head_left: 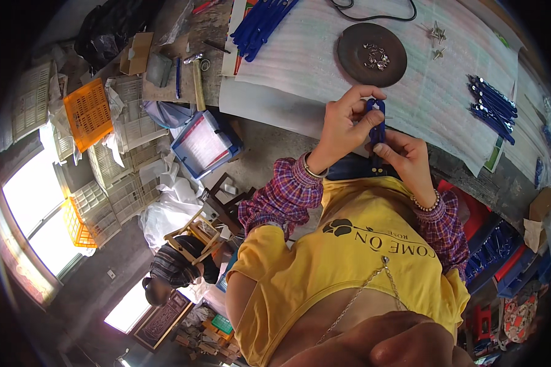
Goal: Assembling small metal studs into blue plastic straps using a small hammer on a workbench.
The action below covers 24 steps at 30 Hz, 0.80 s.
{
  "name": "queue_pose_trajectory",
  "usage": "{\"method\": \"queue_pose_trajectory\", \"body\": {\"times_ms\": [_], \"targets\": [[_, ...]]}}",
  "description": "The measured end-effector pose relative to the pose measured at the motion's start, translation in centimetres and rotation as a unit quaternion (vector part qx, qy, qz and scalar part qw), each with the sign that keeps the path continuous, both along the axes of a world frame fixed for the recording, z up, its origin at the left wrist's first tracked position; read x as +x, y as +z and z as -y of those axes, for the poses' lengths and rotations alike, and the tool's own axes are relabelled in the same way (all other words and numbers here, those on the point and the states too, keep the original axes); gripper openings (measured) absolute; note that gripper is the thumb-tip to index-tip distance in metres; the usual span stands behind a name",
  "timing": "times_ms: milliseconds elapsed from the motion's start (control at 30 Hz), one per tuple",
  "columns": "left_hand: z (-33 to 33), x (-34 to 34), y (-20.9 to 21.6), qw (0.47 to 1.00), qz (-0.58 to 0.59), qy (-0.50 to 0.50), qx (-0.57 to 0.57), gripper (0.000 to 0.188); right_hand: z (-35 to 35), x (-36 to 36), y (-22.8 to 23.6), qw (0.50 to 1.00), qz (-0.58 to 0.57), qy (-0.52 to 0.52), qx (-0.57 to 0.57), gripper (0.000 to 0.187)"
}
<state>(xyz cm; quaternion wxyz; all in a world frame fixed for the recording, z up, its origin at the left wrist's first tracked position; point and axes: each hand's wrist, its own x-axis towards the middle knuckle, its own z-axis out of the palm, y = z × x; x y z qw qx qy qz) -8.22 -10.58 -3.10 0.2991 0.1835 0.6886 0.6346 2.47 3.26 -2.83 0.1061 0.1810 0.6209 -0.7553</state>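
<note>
A narrow dark-blue strap (pixel 378 131) is held upright between my hands over the table's near edge. My left hand (pixel 348 127) pinches its upper end with thumb and fingers. A thin metal pin seems to stick out there. Lower down, my right hand (pixel 407 160) has thumb and fingers closed on the same strap. Just beyond my hands stands a dark round dish (pixel 349 58) with small shiny metal pieces (pixel 378 59) in its middle. To the right lies a bundle of blue straps with metal studs (pixel 493 109).
More blue straps (pixel 262 29) lie at the back left of the covered table (pixel 300 76). Spiky metal pieces (pixel 436 33) and a black cord (pixel 386 18) are at the back. A hammer (pixel 199 85), blue bin (pixel 206 145) and orange crate (pixel 87 113) stand left; another person (pixel 177 266) sits lower left.
</note>
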Motion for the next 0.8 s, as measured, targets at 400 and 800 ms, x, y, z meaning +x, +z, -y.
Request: {"method": "queue_pose_trajectory", "body": {"times_ms": [400,800], "targets": [[-0.4,0.1,0.1,0.997,-0.013,0.011,0.071,0.041,0.0,0.0,-0.4,0.999,-0.038,-0.021,0.02,0.02],[-0.6,0.3,0.0,0.994,-0.043,0.024,0.097,0.04,0.2,0.0,-0.4,0.998,-0.033,-0.031,0.033,0.019]]}}
